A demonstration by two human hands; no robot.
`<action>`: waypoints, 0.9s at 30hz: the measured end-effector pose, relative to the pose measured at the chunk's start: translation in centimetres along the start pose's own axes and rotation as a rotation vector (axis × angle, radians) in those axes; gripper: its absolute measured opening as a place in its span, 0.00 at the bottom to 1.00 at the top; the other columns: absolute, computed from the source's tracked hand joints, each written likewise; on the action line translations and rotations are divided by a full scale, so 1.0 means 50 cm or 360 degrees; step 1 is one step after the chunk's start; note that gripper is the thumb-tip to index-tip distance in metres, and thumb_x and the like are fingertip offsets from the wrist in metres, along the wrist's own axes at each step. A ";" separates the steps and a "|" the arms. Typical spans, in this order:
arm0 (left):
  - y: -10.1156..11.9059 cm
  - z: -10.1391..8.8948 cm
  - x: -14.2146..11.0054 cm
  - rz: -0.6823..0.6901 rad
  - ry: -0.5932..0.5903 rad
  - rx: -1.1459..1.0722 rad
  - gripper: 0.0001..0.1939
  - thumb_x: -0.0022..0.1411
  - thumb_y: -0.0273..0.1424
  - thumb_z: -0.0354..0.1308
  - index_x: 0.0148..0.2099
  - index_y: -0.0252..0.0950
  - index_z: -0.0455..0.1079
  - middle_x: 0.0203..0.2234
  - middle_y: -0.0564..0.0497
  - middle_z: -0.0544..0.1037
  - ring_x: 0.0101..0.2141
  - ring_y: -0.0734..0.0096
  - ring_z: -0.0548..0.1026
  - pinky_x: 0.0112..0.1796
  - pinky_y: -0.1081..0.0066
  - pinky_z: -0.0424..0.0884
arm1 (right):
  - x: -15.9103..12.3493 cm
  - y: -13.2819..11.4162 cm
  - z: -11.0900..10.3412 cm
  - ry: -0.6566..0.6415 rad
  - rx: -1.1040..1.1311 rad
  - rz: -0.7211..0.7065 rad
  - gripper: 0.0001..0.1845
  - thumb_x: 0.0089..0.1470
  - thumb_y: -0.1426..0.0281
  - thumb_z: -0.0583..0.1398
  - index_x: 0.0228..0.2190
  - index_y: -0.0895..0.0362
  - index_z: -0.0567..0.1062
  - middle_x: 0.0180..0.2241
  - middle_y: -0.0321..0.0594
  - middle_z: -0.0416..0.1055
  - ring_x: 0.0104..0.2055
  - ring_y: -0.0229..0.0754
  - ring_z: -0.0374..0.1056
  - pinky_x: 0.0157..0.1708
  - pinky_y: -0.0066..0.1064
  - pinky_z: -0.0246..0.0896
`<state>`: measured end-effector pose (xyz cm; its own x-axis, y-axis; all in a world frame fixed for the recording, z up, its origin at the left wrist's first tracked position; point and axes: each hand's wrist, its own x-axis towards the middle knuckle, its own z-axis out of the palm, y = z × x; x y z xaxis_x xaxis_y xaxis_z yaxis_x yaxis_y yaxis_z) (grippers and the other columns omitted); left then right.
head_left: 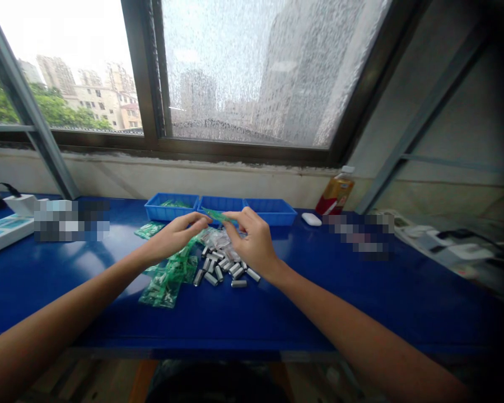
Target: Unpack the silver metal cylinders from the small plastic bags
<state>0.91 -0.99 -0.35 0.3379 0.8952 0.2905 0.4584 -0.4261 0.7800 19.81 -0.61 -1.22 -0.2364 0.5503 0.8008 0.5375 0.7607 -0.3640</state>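
My right hand (pixel 254 240) pinches a small green plastic bag (pixel 218 215) between thumb and fingers, above the table. Close to the bag's left end is my left hand (pixel 176 234), thumb and fingertips drawn together; whatever they pinch is too small to make out. Under and between the hands lie several short silver metal cylinders (pixel 218 267) and a heap of clear plastic packets (pixel 220 240), partly hidden by my right hand. Green plastic bags with small parts inside (pixel 163 285) spread below my left hand, and another green bag (pixel 149 229) lies behind it.
Three joined blue bins (pixel 273 210) stand at the back of the blue table (pixel 285 319); the left one holds green bags. A white case (pixel 311 219) and a drink bottle (pixel 336 190) are to the right. A white power strip (pixel 8 232) lies left, before the window.
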 end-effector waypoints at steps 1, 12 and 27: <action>0.002 0.001 0.001 -0.0128 -0.0035 -0.0210 0.25 0.61 0.49 0.39 0.41 0.35 0.68 0.35 0.45 0.72 0.38 0.63 0.68 0.37 0.64 0.65 | -0.002 0.000 0.000 -0.0049 -0.0031 -0.0068 0.10 0.53 0.72 0.54 0.35 0.56 0.74 0.25 0.37 0.64 0.28 0.36 0.60 0.28 0.28 0.54; -0.022 0.022 -0.001 0.0360 0.0520 0.0359 0.08 0.58 0.34 0.53 0.39 0.35 0.64 0.27 0.52 0.69 0.28 0.73 0.66 0.29 0.73 0.62 | -0.003 -0.011 0.013 -0.0456 0.0439 0.0520 0.16 0.54 0.62 0.52 0.26 0.59 0.73 0.17 0.34 0.63 0.21 0.34 0.58 0.23 0.26 0.52; -0.008 0.026 -0.001 -0.0039 0.0150 -0.0157 0.27 0.65 0.42 0.34 0.33 0.33 0.71 0.28 0.46 0.74 0.29 0.68 0.69 0.30 0.69 0.63 | -0.005 0.017 0.014 -0.0302 0.0058 0.0210 0.14 0.53 0.65 0.54 0.39 0.56 0.75 0.23 0.36 0.70 0.22 0.34 0.59 0.23 0.26 0.49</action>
<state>1.77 -1.02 -1.41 0.2469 0.9154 0.3179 0.3807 -0.3933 0.8369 19.75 0.18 -2.07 -0.3157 0.6979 0.6429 0.5449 0.6880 -0.4793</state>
